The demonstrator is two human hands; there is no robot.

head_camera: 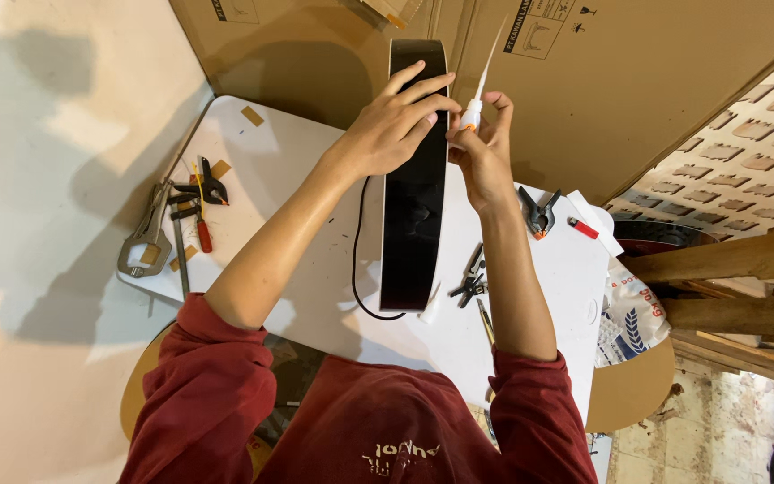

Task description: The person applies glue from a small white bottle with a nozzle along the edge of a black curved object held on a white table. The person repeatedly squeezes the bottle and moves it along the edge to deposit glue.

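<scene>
Over at nine o'clock we see a metal clamp point(143, 244) lying on the edge of the white table point(288, 170), with a black spring clip point(209, 185) and a red-handled tool point(202, 235) just beside it. Moving in, our left hand point(393, 125) rests at twelve o'clock, fingers spread flat across the top of the black panel point(415, 206), which stands on edge in the middle of the table; it presses rather than grips. A thin black cable point(357, 260) curves down along the panel's left side. Just to the right, our right hand point(485, 148) is curled tight around a small white glue bottle point(474, 108) with a long thin nozzle pointing up, touching the panel's right edge. At five o'clock from the panel lie small black pliers point(470, 285). Further right, at three o'clock, sit a black clip with orange tips point(539, 215) and a red lighter point(583, 228). Brown cardboard point(638, 81) leans behind it all.
</scene>
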